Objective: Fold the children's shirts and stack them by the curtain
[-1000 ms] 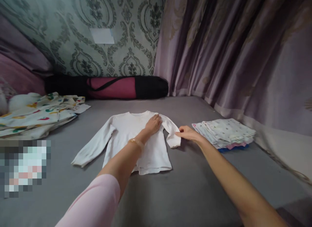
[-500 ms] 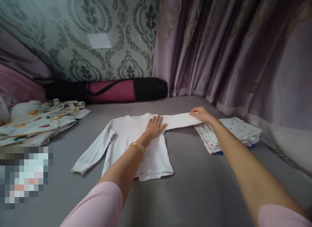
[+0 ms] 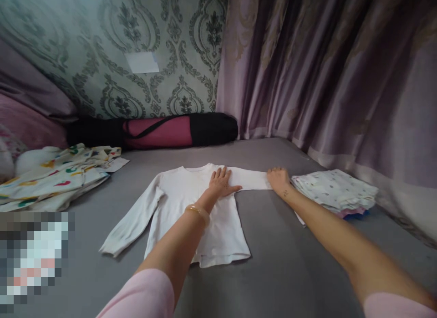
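Observation:
A white long-sleeved shirt (image 3: 184, 190) lies spread on the grey bed surface (image 3: 280, 272), its neckline towards the wall. My left hand (image 3: 221, 181), with a bangle on the wrist, presses flat on the shirt near the right-side shoulder, fingers spread. The sleeve beneath it runs out to the right. At that sleeve's cuff end, my right hand (image 3: 278, 178) is closed around the fabric, which hides the cuff. The other sleeve slants down to the left, untouched.
Folded patterned clothes (image 3: 336, 190) are stacked just right of my right hand. More patterned clothes (image 3: 58, 172) lie at the left. A black and maroon long bag (image 3: 157, 132) rests along the wall, beside purple curtains (image 3: 307, 72).
My right hand has moved slightly down and its fingers have closed more round the sleeve end, which now angles lower. My left hand stays on the shirt. The view has shifted a little.

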### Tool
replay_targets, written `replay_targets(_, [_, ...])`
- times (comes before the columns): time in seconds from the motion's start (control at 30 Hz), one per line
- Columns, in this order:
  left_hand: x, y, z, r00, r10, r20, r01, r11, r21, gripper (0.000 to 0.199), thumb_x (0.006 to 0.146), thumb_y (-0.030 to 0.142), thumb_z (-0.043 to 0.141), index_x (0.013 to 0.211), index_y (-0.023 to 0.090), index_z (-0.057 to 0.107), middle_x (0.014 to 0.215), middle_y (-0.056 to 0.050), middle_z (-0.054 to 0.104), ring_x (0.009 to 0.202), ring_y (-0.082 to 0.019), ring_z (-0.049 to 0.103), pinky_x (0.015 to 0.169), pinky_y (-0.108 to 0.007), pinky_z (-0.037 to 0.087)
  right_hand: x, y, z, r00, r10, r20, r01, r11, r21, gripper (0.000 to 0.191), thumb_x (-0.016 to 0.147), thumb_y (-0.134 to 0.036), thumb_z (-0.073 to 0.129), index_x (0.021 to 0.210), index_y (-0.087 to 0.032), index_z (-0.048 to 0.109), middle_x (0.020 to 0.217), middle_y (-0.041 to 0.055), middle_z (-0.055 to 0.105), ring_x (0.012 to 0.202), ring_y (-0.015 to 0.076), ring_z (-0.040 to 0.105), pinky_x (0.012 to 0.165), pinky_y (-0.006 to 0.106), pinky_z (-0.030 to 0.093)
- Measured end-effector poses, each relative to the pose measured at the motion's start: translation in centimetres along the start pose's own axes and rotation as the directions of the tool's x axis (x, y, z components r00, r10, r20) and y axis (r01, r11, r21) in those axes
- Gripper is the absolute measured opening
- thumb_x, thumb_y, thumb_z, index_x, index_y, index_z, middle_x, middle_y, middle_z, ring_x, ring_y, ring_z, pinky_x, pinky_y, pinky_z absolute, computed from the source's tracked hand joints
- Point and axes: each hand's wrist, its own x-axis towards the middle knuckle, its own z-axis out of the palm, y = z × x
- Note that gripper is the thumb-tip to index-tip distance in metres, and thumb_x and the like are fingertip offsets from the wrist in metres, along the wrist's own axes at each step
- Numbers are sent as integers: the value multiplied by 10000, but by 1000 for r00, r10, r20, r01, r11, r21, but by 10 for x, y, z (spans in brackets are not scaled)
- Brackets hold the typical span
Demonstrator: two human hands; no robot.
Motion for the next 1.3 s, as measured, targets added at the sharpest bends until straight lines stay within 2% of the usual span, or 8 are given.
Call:
replay_targets(0.2, [2,6,-11,999,-26,38,26,1000,7,1024,705,790,441,1493,166,246,1591,-124,106,1441,-370,107,1144,-503,147,5,-42,-14,999,-35,-32,35,999,8,415,875,-62,341,1154,-76,648,1214,245,606,1180,325,521,953,459,366])
replay_targets(0.33, [-1,5,-7,1000,-9,15,8,1000,26,787,833,560,418,1498,183,231,1595,-95,101,1447,-350,102,1146,-511,139,-2,-93,-6,948,-305,-92,317,882,348,513,958,-230,259,1427,-68,387,1490,150,381,1389,236,304,1122,378,220])
replay_targets(0.47, [-1,2,-1,1000,-18,13,17,998,53,682,866,385,378,1503,198,224,1595,-82,104,1450,-330,106,1145,-508,151,-8,-115,4,950,-312,-13,267,789,553,647,982,-409,124,1488,-21,236,1552,141,245,1438,229,186,1160,371,141])
replay_targets(0.67, [4,0,4,1000,-18,-10,18,999,44,769,834,569,407,1489,202,241,1589,-105,121,1448,-343,107,1136,-533,147,-11,-89,13,961,-271,53,210,842,498,701,971,-486,92,1499,-43,219,1571,143,172,1454,240,97,1168,407,74])
replay_targets(0.8, [5,1,5,999,-34,7,34,999,30,955,760,771,359,1501,187,211,1593,-107,86,1452,-349,69,1148,-517,115,-14,-58,21,977,-188,101,129,897,423,696,971,-484,112,1505,-45,192,1572,150,168,1450,255,112,1165,415,87])
replay_targets(0.97, [5,0,4,999,-25,23,24,999,30,1064,719,841,327,1511,146,184,1593,-120,51,1451,-363,43,1151,-522,98,-19,-23,26,985,-75,157,19,944,331,642,979,-453,143,1507,-96,224,1561,178,198,1439,288,157,1142,467,131])
replay_targets(1.13, [6,0,4,999,-36,38,35,999,27,1056,708,850,326,1510,177,186,1593,-114,50,1451,-365,31,1148,-530,98,-27,-17,27,997,43,71,-61,960,273,546,972,-443,261,1487,-265,307,1529,144,303,1405,334,244,1103,472,205])
replay_targets(1.3, [2,6,-4,997,-23,74,27,998,-52,1075,704,845,364,1513,165,170,1592,-115,15,1451,-357,-12,1156,-530,58,-25,-20,35,998,42,42,-50,974,219,545,972,-433,262,1489,-264,301,1505,166,335,1387,346,278,1080,492,231])
